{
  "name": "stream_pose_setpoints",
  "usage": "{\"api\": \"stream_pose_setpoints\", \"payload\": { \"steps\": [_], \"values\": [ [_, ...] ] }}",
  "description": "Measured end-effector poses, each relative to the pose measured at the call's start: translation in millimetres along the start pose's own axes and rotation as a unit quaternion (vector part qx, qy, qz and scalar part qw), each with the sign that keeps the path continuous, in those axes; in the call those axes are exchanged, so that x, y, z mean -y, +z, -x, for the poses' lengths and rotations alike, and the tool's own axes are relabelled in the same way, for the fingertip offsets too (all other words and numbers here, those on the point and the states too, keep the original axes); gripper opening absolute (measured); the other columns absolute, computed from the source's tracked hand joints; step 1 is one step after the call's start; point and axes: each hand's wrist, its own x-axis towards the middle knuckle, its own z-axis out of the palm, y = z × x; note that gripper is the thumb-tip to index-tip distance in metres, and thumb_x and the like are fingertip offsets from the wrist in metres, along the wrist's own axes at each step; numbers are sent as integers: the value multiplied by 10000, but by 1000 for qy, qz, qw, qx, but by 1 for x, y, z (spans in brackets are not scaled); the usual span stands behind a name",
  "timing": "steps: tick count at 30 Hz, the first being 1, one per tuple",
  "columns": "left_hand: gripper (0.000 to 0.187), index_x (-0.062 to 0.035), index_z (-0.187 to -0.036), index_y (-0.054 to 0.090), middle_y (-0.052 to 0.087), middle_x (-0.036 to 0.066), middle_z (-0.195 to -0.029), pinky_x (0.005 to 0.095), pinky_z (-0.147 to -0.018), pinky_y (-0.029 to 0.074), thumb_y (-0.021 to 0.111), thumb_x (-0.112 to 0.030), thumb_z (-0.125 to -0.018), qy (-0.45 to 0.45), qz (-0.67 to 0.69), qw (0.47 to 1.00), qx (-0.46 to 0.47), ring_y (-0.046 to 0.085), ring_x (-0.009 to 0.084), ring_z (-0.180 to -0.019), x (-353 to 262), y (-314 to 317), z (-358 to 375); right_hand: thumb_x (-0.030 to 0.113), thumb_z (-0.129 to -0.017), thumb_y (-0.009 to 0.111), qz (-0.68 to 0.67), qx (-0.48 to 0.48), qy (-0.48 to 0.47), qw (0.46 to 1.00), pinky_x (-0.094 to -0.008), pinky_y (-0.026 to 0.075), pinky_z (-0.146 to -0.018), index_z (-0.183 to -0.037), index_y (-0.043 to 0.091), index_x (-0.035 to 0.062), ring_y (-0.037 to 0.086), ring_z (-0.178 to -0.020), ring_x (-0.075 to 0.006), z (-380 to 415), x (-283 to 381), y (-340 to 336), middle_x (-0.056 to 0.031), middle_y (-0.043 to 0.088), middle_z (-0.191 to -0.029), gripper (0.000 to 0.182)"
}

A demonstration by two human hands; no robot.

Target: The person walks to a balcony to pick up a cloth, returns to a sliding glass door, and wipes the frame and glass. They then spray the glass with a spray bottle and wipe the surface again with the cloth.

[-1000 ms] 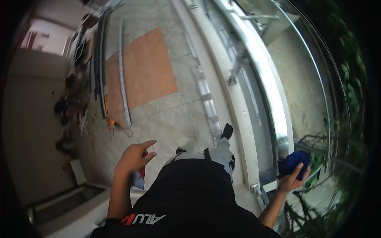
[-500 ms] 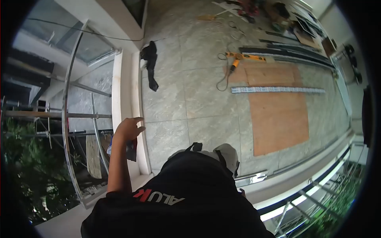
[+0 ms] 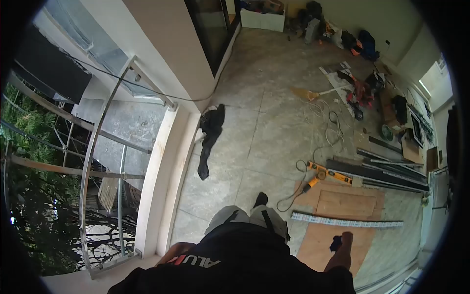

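Below, right hand (image 3: 346,239) with fingers wrapped round a dark cloth (image 3: 336,243), seen against the board (image 3: 316,245), left hand (image 3: 182,248) mostly behind the shirt (image 3: 240,255), finger state impossible to tell, white box (image 3: 262,21) at the back, blurred brown and dark items inside.

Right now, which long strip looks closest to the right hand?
The white strip, lying alone across the brown board; the dark strips are bunched together farther off.
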Motion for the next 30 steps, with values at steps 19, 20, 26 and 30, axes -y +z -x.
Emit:
{"api": "stream_pose_setpoints", "payload": {
  "steps": [19, 20, 26, 30],
  "values": [
    [410, -116, -1177, 687, 714, 99, -1045, 348, -811, 528, 778, -278, -811, 89, 161, 975, -128, 663, 170, -951, -486, -519, 87, 389, -824, 650, 219, 427, -248, 842, -448, 545, -877, -1086, 744, 169, 691, -1019, -343, -471, 650, -509, -191, 710, -1095, 355],
    [403, -113, -1171, 689, 714, 99, -1039, 347, -808, 528, 776, -276, -814, 85, 162, 974, -136, 664, 169, -947, -510, -555, 93, 387, -825, 648, 181, 494, -184, 830, -448, 544, -877, -1084, 744, 167, 690, -1019, -344, -485, 641, -506, -192, 709, -1094, 353],
    [356, -94, -1133, 698, 714, 100, -1004, 345, -787, 530, 766, -264, -828, 84, 179, 959, -205, 666, 165, -920, -673, -763, 122, 375, -834, 638, 40, 397, -188, 898, -450, 541, -872, -1070, 743, 154, 688, -1014, -352, -691, 695, -556, -198, 708, -1086, 340],
    [327, -81, -1108, 704, 713, 100, -981, 343, -774, 531, 759, -257, -837, 95, 217, 934, -267, 667, 162, -903, -780, -881, 161, 367, -840, 632, 7, 230, -272, 934, -451, 538, -869, -1061, 743, 146, 686, -1011, -358, -918, 817, -684, -202, 707, -1080, 332]
  ]
}}
